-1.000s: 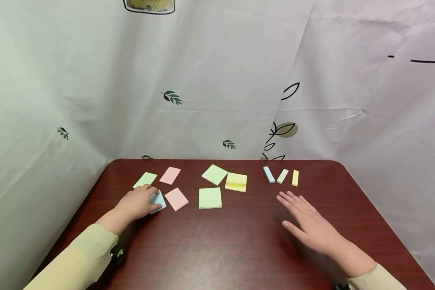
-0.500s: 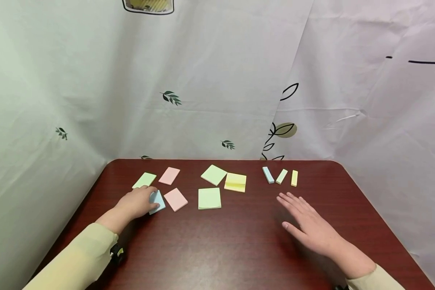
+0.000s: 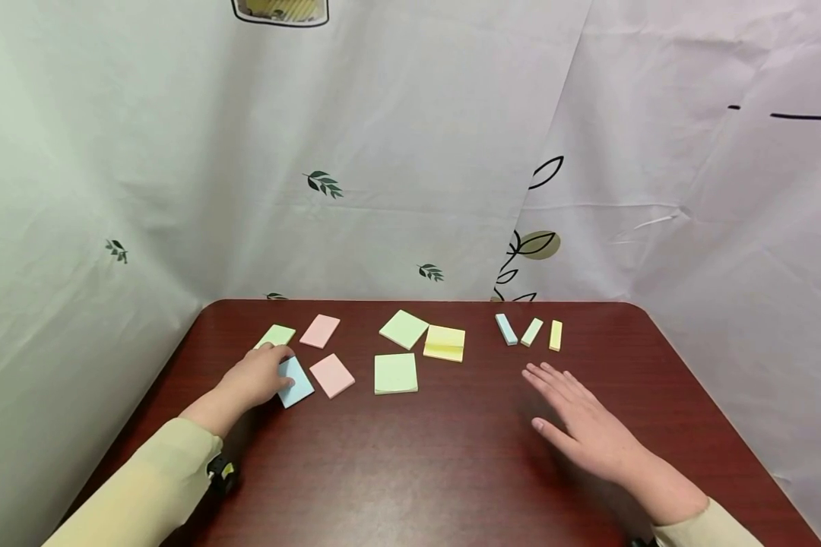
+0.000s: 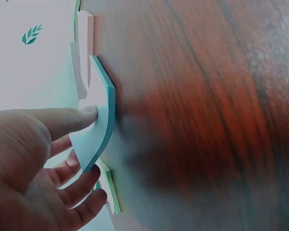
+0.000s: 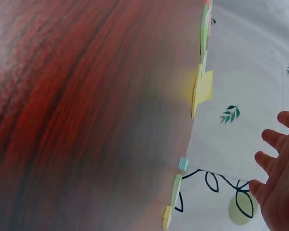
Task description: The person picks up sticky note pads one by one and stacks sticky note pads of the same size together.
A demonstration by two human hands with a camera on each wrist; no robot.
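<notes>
My left hand [image 3: 249, 378] grips a light blue sticky note pad [image 3: 297, 384] at the left of the table. In the left wrist view the thumb lies on the face of the blue pad [image 4: 102, 127], with the fingers at its far edge; the pad looks bent. Just behind that hand lies a green sticky note pad [image 3: 275, 336], partly covered by it. Two pink pads [image 3: 320, 332] lie to the right of the blue one. My right hand [image 3: 588, 433] is held with fingers extended and nothing in it, short of three narrow sticky note strips.
Mid-table lie a green pad [image 3: 404, 329], a yellow pad [image 3: 445, 343] with a raised sheet, and a nearer green pad [image 3: 395, 373]. The blue strip [image 3: 506, 329], green strip [image 3: 531, 332] and yellow strip [image 3: 556, 335] sit at back right. A cloth wall [image 3: 397, 152] borders the table.
The blue pad has turned under my left hand, its near corner now further toward me, and more of it shows. The left hand has drawn back slightly leftward; the right hand is still.
</notes>
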